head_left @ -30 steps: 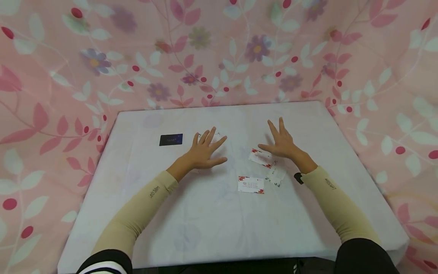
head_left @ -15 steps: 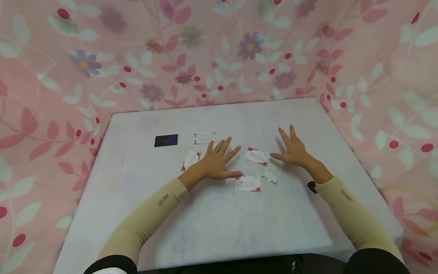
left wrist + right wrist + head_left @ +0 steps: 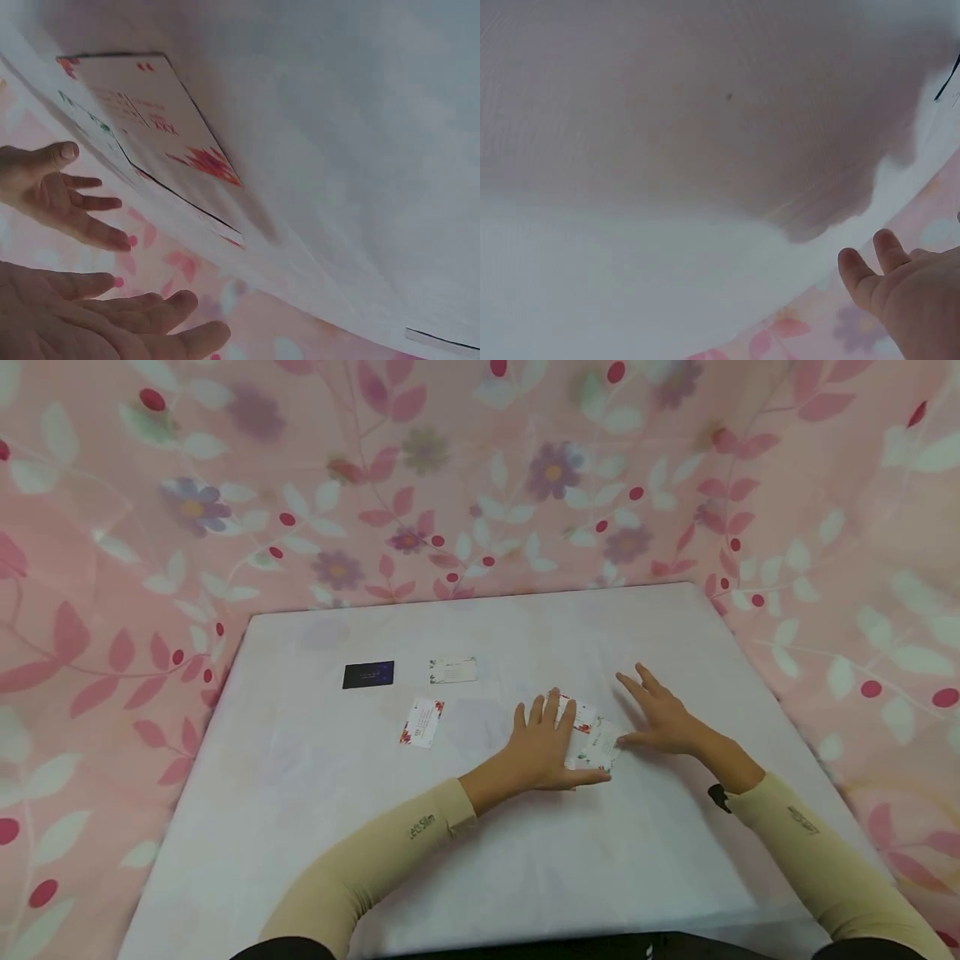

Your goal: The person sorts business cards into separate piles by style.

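Note:
My left hand [image 3: 542,747] is above the right-hand group of business cards, fingers spread and relaxed. It hides most of one red-flowered business card, which shows in the left wrist view as a white card [image 3: 142,105] lying flat, apart from the fingers. Just past the hand, another red-flowered card [image 3: 582,717] meets a green-leaf card [image 3: 602,745]. My right hand [image 3: 663,718] holds nothing, its fingers extended; the thumb is close to the green-leaf card's right edge, and whether it touches cannot be told. The right wrist view has only part of that hand [image 3: 922,300].
On the left of the white-covered table [image 3: 360,827] lie a black card [image 3: 368,675], a green-leaf white card [image 3: 453,670] and a tilted red-flowered card [image 3: 422,722], apart from each other. A pink floral curtain [image 3: 480,460] stands behind the table.
My left hand has swept right, from over the left-hand cards to over the right-hand ones, uncovering those on the left. The right hand has shifted right and nearer to me.

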A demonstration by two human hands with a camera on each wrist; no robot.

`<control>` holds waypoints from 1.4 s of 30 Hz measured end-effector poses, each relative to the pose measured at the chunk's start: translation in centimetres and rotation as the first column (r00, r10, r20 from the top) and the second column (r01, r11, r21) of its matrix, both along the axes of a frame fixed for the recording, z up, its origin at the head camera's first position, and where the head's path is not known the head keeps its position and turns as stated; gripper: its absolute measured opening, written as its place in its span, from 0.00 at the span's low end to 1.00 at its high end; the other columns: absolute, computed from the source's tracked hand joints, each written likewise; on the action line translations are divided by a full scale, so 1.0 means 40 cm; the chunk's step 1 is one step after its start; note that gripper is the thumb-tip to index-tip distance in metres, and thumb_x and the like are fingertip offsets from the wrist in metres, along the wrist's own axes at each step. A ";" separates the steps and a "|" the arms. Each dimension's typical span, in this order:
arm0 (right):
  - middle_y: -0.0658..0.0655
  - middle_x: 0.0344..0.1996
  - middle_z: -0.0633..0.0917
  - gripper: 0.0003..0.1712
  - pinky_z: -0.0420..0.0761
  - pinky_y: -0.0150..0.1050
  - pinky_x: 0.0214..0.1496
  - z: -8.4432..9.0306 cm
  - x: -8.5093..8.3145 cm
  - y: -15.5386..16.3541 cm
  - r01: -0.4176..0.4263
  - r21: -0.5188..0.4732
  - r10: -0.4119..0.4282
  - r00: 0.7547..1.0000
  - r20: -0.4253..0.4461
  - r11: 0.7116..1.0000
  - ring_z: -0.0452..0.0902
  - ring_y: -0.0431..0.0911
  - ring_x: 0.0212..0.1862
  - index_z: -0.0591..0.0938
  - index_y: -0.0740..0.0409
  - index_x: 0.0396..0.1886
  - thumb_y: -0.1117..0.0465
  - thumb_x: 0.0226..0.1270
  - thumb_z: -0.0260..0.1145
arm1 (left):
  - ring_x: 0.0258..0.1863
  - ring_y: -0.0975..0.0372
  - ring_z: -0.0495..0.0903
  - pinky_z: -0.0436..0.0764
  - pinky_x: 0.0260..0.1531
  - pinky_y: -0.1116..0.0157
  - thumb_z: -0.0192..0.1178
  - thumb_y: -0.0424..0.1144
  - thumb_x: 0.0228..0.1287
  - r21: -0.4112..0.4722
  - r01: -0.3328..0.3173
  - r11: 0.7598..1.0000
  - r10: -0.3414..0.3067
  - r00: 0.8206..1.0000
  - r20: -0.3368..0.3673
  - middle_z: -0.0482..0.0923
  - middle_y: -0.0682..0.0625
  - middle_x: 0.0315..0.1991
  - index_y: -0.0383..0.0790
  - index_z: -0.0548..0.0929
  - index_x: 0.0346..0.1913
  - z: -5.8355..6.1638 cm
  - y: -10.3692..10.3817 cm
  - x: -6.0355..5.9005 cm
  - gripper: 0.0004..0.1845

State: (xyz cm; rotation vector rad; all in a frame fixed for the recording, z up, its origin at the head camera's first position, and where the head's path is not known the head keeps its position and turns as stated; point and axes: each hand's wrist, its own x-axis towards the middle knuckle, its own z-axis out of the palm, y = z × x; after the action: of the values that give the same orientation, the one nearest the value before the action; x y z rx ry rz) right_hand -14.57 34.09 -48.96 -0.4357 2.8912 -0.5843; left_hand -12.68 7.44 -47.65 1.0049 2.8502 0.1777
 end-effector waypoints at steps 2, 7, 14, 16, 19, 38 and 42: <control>0.73 0.77 0.47 0.65 0.56 0.78 0.63 0.001 0.006 0.002 -0.016 -0.017 0.016 1.000 -0.003 1.000 0.47 0.73 0.74 0.54 0.56 0.78 0.46 0.46 0.81 | 0.73 0.47 0.60 0.60 0.68 0.40 0.37 0.90 0.42 -0.027 0.001 1.000 -0.002 0.999 -0.050 0.53 0.41 0.77 0.43 0.57 0.77 -0.004 0.023 0.024 0.67; 0.72 0.73 0.58 0.59 0.59 0.72 0.67 -0.002 0.007 0.006 -0.074 -0.091 0.076 0.997 0.014 0.993 0.53 0.69 0.73 0.62 0.61 0.74 0.53 0.44 0.83 | 0.55 0.55 0.75 0.73 0.55 0.50 0.38 0.90 0.41 -0.057 -0.013 0.998 0.007 0.995 -0.104 0.71 0.49 0.60 0.43 0.75 0.63 -0.014 0.061 0.057 0.61; 0.64 0.58 0.76 0.46 0.75 0.58 0.61 -0.012 0.006 -0.005 -0.082 -0.086 0.090 0.992 0.087 0.993 0.73 0.58 0.58 0.72 0.58 0.68 0.59 0.48 0.82 | 0.45 0.58 0.77 0.77 0.43 0.57 0.51 0.83 0.49 -0.054 -0.092 0.994 0.092 0.996 0.007 0.76 0.51 0.46 0.44 0.77 0.56 -0.028 0.103 0.040 0.48; 0.60 0.52 0.79 0.44 0.78 0.52 0.55 -0.012 0.006 -0.012 -0.090 -0.084 0.098 0.990 0.103 0.992 0.75 0.53 0.51 0.74 0.58 0.67 0.60 0.48 0.81 | 0.45 0.57 0.77 0.77 0.44 0.58 0.57 0.79 0.49 -0.045 -0.112 0.993 0.115 0.991 0.064 0.76 0.50 0.46 0.44 0.75 0.57 -0.034 0.109 0.032 0.46; 0.57 0.43 0.79 0.42 0.77 0.41 0.47 -0.005 0.005 -0.022 -0.121 -0.108 0.135 0.982 0.129 0.987 0.73 0.48 0.43 0.75 0.57 0.66 0.62 0.48 0.81 | 0.46 0.57 0.77 0.76 0.45 0.58 0.64 0.75 0.47 -0.022 -0.153 0.988 0.154 0.979 0.132 0.75 0.50 0.47 0.44 0.73 0.58 -0.040 0.115 0.022 0.45; 0.51 0.32 0.76 0.30 0.71 0.35 0.39 -0.028 -0.003 -0.035 -0.166 -0.115 0.176 0.980 0.087 0.979 0.68 0.43 0.36 0.80 0.56 0.43 0.49 0.42 0.84 | 0.41 0.61 0.72 0.74 0.43 0.62 0.77 0.60 0.44 0.015 -0.099 0.995 0.090 0.951 0.295 0.68 0.50 0.46 0.46 0.73 0.50 -0.044 0.095 -0.054 0.36; 0.50 0.35 0.75 0.31 0.72 0.35 0.41 -0.025 0.005 -0.045 -0.158 -0.071 0.165 0.981 0.103 0.985 0.68 0.42 0.38 0.79 0.54 0.42 0.45 0.42 0.84 | 0.41 0.62 0.71 0.75 0.44 0.62 0.76 0.59 0.47 0.016 -0.034 0.999 0.028 0.956 0.293 0.71 0.52 0.45 0.46 0.76 0.50 -0.046 0.081 -0.070 0.32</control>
State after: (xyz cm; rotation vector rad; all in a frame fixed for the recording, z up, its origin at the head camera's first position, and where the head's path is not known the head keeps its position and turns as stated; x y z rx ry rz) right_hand -14.38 32.31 -49.94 -0.6208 2.7084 -0.6509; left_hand -15.48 10.68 -49.50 0.8562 2.5993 0.3313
